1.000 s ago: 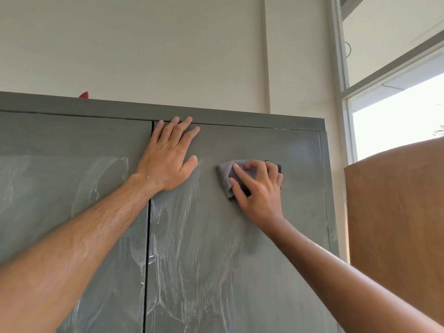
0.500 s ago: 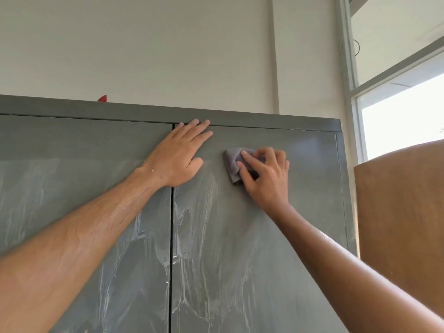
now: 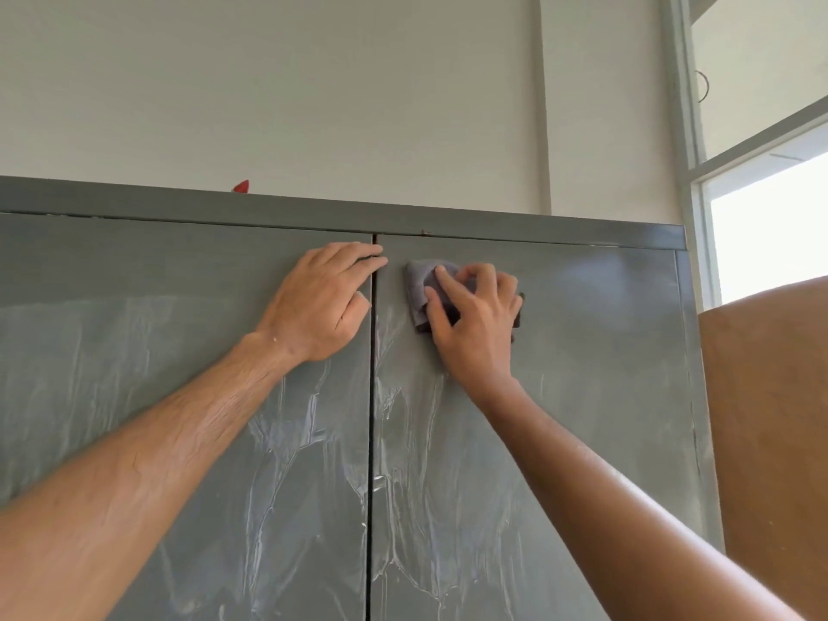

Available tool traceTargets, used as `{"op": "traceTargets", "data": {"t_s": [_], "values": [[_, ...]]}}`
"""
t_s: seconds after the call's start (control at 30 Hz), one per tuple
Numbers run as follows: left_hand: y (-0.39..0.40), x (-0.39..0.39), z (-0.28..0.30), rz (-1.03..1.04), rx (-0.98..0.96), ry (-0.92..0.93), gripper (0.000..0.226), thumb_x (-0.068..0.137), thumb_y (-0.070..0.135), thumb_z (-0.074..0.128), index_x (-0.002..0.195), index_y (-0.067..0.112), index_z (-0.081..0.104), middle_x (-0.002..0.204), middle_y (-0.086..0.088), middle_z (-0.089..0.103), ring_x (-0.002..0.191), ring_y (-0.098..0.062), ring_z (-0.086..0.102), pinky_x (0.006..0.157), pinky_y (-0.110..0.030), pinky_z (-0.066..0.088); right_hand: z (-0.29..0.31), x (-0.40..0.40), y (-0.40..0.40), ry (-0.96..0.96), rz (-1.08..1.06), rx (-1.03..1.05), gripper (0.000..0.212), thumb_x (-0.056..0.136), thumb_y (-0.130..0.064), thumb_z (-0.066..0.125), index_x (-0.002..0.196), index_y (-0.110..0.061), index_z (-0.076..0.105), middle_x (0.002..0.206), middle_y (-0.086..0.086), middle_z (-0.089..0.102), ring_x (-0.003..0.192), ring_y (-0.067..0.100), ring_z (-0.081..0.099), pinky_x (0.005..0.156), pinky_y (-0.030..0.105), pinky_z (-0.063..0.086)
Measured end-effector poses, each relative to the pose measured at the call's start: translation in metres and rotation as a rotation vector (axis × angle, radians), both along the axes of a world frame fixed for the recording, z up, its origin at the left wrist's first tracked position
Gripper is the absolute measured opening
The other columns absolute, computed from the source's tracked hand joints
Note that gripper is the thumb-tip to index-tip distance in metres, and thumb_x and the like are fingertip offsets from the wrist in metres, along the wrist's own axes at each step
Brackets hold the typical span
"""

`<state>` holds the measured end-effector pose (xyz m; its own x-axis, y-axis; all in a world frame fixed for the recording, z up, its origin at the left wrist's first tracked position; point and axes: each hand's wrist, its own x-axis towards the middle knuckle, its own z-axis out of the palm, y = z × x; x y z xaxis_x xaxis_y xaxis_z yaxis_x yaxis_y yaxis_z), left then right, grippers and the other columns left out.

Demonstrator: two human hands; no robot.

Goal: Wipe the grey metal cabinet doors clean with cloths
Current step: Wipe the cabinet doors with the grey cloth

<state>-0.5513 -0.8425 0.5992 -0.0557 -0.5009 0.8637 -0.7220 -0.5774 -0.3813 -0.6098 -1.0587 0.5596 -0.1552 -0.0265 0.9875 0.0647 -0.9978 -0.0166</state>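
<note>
The grey cloth [image 3: 423, 291] was bunched up and crumpled, no clear long axis, right by the top-left corner of the right door [image 3: 560, 396]. Right hand [image 3: 475, 320] pressed it with curled fingers. Left hand [image 3: 320, 302] lay on the streaky left door [image 3: 134, 351], fingers loosely bent, holding nothing.

The cabinet doors [image 3: 560, 396] are showing painted grey metal, smooth with a dull sheen, and whitish wet streaks are running down them. The cloth [image 3: 421, 289] is looking like soft, matt grey fabric, crumpled. The board [image 3: 770, 419] at right is appearing brown and matt, like wood. The wall [image 3: 313, 91] is looking matt and painted.
</note>
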Motion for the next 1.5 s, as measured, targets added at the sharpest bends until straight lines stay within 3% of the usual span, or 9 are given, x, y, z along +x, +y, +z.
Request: {"op": "traceTargets", "data": {"t_s": [0.13, 0.3, 0.53, 0.67, 0.87, 1.03, 1.23, 1.37, 1.5], "values": [[0.006, 0.003, 0.001, -0.009, 0.043, 0.006, 0.063, 0.088, 0.020, 0.037, 0.149, 0.012, 0.053, 0.157, 0.000, 0.049, 0.141, -0.020, 0.044, 0.116, -0.038, 0.031, -0.029, -0.007, -0.007, 0.115, -0.015, -0.374, 0.026, 0.096, -0.041, 0.069, 0.115, -0.026, 0.078, 0.108, 0.002, 0.060, 0.099, 0.030, 0.050, 0.078, 0.045, 0.041], [0.009, 0.008, 0.004, -0.108, 0.022, 0.092, 0.067, 0.089, 0.014, 0.038, 0.156, 0.010, 0.042, 0.163, 0.000, 0.039, 0.146, -0.017, 0.037, 0.119, -0.030, 0.026, 0.022, 0.001, 0.012, 0.016, 0.019, 0.047, 0.028, 0.096, -0.043, 0.064, 0.116, -0.028, 0.077, 0.109, 0.002, 0.057, 0.099, 0.030, 0.045, 0.081, 0.048, 0.042], [0.019, 0.011, 0.012, -0.331, 0.005, 0.248, 0.065, 0.088, 0.004, 0.031, 0.151, 0.005, 0.047, 0.158, -0.004, 0.044, 0.147, -0.010, 0.038, 0.124, -0.020, 0.023, -0.011, 0.002, 0.022, 0.127, 0.008, -0.489, 0.023, 0.094, -0.039, 0.069, 0.108, -0.024, 0.081, 0.097, 0.001, 0.061, 0.090, 0.032, 0.052, 0.073, 0.045, 0.041], [0.021, 0.009, 0.017, -0.408, -0.050, 0.291, 0.062, 0.087, 0.003, 0.034, 0.144, 0.005, 0.057, 0.151, -0.004, 0.054, 0.138, -0.004, 0.043, 0.116, -0.008, 0.023, 0.029, 0.010, 0.040, 0.049, 0.000, -0.137, 0.025, 0.097, -0.041, 0.062, 0.111, -0.027, 0.078, 0.102, 0.002, 0.059, 0.093, 0.032, 0.049, 0.076, 0.050, 0.044], [0.023, -0.005, 0.007, -0.586, -0.123, 0.471, 0.058, 0.082, 0.005, 0.037, 0.133, 0.012, 0.063, 0.131, 0.000, 0.068, 0.128, -0.003, 0.058, 0.113, -0.022, 0.041, -0.027, 0.002, 0.034, 0.191, -0.023, -0.577, 0.026, 0.101, -0.040, 0.065, 0.117, -0.024, 0.077, 0.097, 0.004, 0.060, 0.085, 0.029, 0.050, 0.073, 0.042, 0.039], [0.031, -0.010, -0.014, -0.554, -0.277, 0.249, 0.043, 0.085, 0.000, 0.037, 0.112, 0.008, 0.069, 0.110, -0.001, 0.069, 0.109, -0.017, 0.064, 0.097, -0.028, 0.049, 0.024, 0.010, 0.044, 0.079, -0.015, -0.065, 0.028, 0.098, -0.042, 0.063, 0.118, -0.029, 0.076, 0.102, 0.003, 0.058, 0.091, 0.031, 0.049, 0.076, 0.049, 0.044], [0.034, -0.008, -0.031, -0.411, -0.240, 0.112, 0.032, 0.085, 0.001, 0.039, 0.101, 0.007, 0.066, 0.099, -0.001, 0.063, 0.098, -0.021, 0.056, 0.089, -0.034, 0.046, -0.017, 0.011, 0.060, 0.257, -0.026, -0.569, 0.031, 0.102, -0.041, 0.059, 0.125, -0.025, 0.073, 0.101, 0.004, 0.059, 0.088, 0.029, 0.048, 0.073, 0.042, 0.040], [0.037, -0.009, -0.050, -0.368, -0.187, 0.078, 0.027, 0.085, 0.002, 0.041, 0.099, 0.007, 0.063, 0.095, 0.000, 0.058, 0.090, -0.016, 0.049, 0.083, -0.032, 0.044, 0.010, 0.009, 0.058, 0.183, 0.047, -0.197, 0.033, 0.099, -0.043, 0.062, 0.126, -0.027, 0.073, 0.103, 0.001, 0.056, 0.093, 0.027, 0.048, 0.079, 0.047, 0.045], [0.027, -0.013, -0.071, -0.306, -0.238, 0.174, 0.031, 0.087, 0.007, 0.045, 0.112, 0.011, 0.063, 0.112, 0.002, 0.058, 0.101, -0.021, 0.053, 0.086, -0.040, 0.050, 0.010, -0.001, 0.072, 0.540, 0.387, -0.238, 0.045, 0.098, -0.023, 0.064, 0.143, -0.022, 0.062, 0.117, -0.004, 0.060, 0.109, 0.022, 0.047, 0.103, 0.038, 0.041]]}}
